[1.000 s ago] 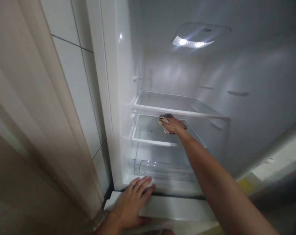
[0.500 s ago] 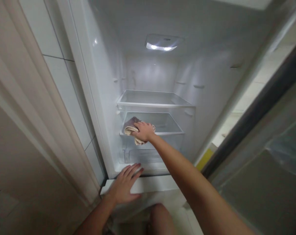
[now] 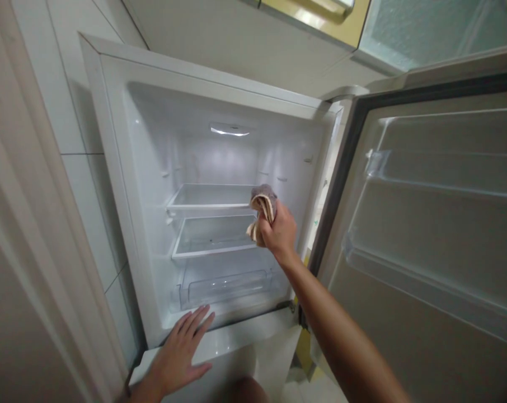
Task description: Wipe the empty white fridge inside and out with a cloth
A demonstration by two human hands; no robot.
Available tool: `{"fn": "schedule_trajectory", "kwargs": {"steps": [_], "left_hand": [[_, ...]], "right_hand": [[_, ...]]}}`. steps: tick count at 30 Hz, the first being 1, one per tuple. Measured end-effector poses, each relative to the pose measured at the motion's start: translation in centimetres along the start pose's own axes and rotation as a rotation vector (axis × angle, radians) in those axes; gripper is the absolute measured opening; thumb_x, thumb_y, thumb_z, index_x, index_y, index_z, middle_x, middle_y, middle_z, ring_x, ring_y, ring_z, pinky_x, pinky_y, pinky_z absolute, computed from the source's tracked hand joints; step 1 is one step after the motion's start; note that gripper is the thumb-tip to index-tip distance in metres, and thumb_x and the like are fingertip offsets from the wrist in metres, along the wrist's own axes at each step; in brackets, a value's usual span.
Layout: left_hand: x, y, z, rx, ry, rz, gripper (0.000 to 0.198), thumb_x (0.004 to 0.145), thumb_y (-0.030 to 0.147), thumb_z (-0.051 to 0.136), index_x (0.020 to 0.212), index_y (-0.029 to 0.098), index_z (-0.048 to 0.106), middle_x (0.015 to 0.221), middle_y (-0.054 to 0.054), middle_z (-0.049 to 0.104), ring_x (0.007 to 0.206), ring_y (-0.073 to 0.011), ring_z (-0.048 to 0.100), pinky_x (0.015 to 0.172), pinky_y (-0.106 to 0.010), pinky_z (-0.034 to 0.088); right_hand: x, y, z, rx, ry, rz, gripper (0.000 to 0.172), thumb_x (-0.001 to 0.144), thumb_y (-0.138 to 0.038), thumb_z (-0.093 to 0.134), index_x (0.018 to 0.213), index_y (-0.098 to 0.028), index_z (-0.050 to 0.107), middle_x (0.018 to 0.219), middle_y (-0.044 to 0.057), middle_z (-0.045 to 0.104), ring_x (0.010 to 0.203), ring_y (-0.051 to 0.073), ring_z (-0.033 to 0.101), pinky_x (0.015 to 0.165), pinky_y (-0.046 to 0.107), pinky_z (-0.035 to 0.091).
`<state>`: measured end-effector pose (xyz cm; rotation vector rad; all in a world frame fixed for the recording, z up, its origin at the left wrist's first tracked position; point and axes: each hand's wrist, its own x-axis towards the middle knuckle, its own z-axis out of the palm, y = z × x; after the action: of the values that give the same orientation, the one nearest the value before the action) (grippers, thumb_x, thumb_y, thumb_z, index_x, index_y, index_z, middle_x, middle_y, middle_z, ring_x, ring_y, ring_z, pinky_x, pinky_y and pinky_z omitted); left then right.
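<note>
My right hand (image 3: 281, 228) grips a folded brown-and-cream cloth (image 3: 263, 202) at the right side of the open fridge's interior. The cloth hides the right ends of the upper glass shelf (image 3: 214, 196) and the lower glass shelf (image 3: 211, 232). With fingers spread, my left hand (image 3: 182, 347) rests at the front edge of the white ledge (image 3: 236, 333) below the compartment. A clear plastic drawer (image 3: 230, 286) sits at the bottom of the fridge.
To the right the fridge door (image 3: 425, 240) stands open, with clear door bins (image 3: 430, 291) on its inside. A lit lamp (image 3: 229, 130) is at the fridge's ceiling. Tiled wall (image 3: 83, 207) runs along the left, and a yellow cabinet (image 3: 320, 19) hangs above.
My right hand has lifted the cloth off the lower shelf's left front and carried it right. The view has tilted up and turned right. My left hand stays on the ledge.
</note>
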<state>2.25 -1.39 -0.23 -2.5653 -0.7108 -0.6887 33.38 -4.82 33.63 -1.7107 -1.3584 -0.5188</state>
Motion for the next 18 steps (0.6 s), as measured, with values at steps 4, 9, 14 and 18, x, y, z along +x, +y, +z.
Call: {"fn": "schedule_trajectory", "kwargs": {"steps": [4,9,14,18], "left_hand": [[0.0,0.1,0.3,-0.021,-0.005,-0.013,0.113,0.081,0.080,0.071,0.173,0.033,0.026,0.176,-0.004,0.042,0.156,-0.0308,0.046,0.130,-0.045,0.026],[-0.3,0.3,0.7,-0.067,-0.081,-0.051,0.123,0.075,0.078,0.079,0.175,0.035,0.019,0.178,-0.005,0.037,0.157,-0.0330,0.046,0.128,-0.048,0.033],[-0.7,0.4,2.6,-0.146,-0.239,-0.118,0.136,0.068,0.072,0.088,0.175,0.039,0.010,0.182,-0.006,0.027,0.161,-0.0355,0.042,0.130,-0.051,0.035],[-0.9,-0.1,4.8,-0.193,-0.353,-0.105,0.142,0.068,0.079,0.084,0.174,0.037,0.000,0.181,-0.010,0.026,0.162,-0.0401,0.040,0.130,-0.056,0.036]], "right_hand": [[5.3,-0.6,-0.7,-0.151,0.028,-0.064,0.054,0.101,-0.043,0.054,0.151,-0.026,0.061,0.143,0.013,0.068,0.133,0.034,0.060,0.113,0.048,0.047],[11.9,-0.4,3.3,-0.255,-0.562,0.007,0.045,0.101,-0.053,0.054,0.137,-0.033,0.073,0.132,0.010,0.076,0.123,0.037,0.070,0.109,0.056,0.050],[16.1,-3.4,8.8,-0.223,-0.689,-0.068,0.052,0.095,-0.058,0.060,0.140,-0.035,0.072,0.134,0.010,0.077,0.124,0.040,0.070,0.110,0.060,0.050],[16.6,-9.0,13.9,-0.145,-0.705,-0.192,0.062,0.093,-0.059,0.059,0.150,-0.034,0.066,0.145,0.010,0.071,0.133,0.039,0.066,0.118,0.061,0.044]]}}
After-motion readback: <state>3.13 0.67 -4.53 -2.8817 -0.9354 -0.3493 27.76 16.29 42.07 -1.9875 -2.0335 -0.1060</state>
